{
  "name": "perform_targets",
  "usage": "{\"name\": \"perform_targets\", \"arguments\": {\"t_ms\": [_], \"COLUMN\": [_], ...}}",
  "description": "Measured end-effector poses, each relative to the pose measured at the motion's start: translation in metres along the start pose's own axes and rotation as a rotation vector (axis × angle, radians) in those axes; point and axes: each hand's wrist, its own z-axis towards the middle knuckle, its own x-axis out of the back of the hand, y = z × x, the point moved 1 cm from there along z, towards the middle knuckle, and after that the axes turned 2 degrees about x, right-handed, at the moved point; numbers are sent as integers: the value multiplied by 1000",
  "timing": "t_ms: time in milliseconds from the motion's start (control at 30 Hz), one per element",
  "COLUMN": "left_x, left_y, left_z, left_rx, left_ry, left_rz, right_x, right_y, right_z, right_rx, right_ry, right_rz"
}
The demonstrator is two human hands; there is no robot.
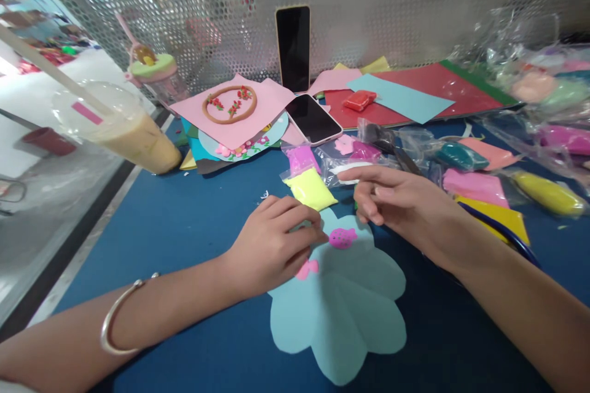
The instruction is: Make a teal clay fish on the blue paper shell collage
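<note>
A scalloped, flower-shaped light blue paper [341, 319] lies on the table. On its upper part sits a magenta clay fish [342, 238] with small dots. My left hand [279, 242] rests over the paper's upper left, fingers bent and drawn together, tips right beside the fish's head. Anything between them is hidden. Partly under that hand is a pink clay fish shape [307, 268]. My right hand [401, 206] hovers over the paper's upper right edge, index finger stretched out and the others loosely bent, holding nothing visible. Just beyond the hands lies a bag of yellow clay [312, 189].
Clay packets, including a teal one [461, 156], crowd the right side. At the back, one phone [294, 49] stands upright and another phone [314, 118] lies flat. Pink card [235, 129] with a clay ring and a drink cup [138, 141] are at left.
</note>
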Motion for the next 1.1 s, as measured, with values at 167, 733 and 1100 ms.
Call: {"name": "perform_targets", "arguments": {"t_ms": [167, 733, 1100], "left_x": [-1, 0, 1], "left_y": [0, -1, -1], "left_z": [0, 0, 2], "left_rx": [0, 13, 39], "left_ry": [-30, -46, -39], "left_rz": [3, -42, -61], "right_x": [-1, -1, 1], "right_y": [-1, -1, 0], "right_z": [0, 0, 1], "right_rx": [-5, -10, -2], "right_ry": [5, 21, 11], "right_rz": [0, -15, -22]}}
